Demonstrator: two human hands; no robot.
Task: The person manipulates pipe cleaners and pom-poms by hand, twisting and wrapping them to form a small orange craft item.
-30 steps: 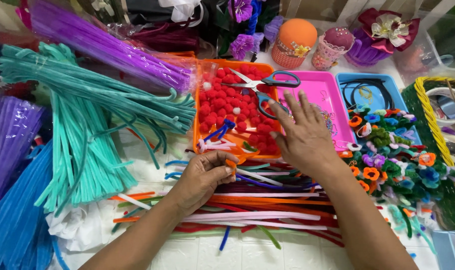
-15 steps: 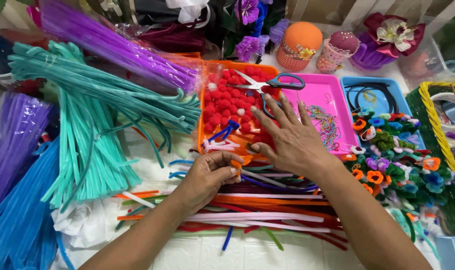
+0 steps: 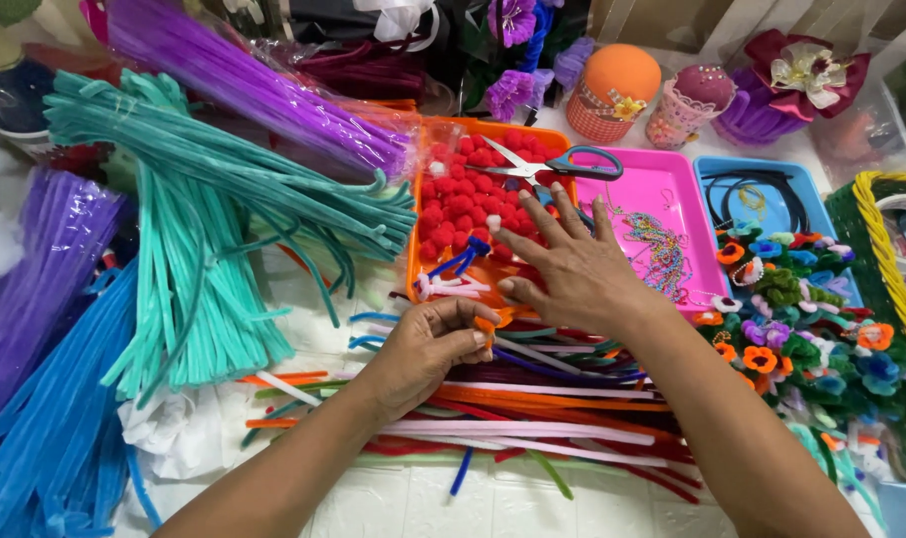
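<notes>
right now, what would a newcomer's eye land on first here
Probably the two hands mid-table: the left hand pinches a small orange piece over a spread of loose pipe cleaners, while the right hand hovers open over the orange tray of red pompoms. Next, the big teal bundle and purple bundle at left, and scissors lying across the trays.

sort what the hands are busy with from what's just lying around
In hand: left hand pinching a small orange piece; right hand spread over the orange tray of red pompoms.

Lying about: scissors, teal pipe cleaners, pink tray, blue tray.
</notes>
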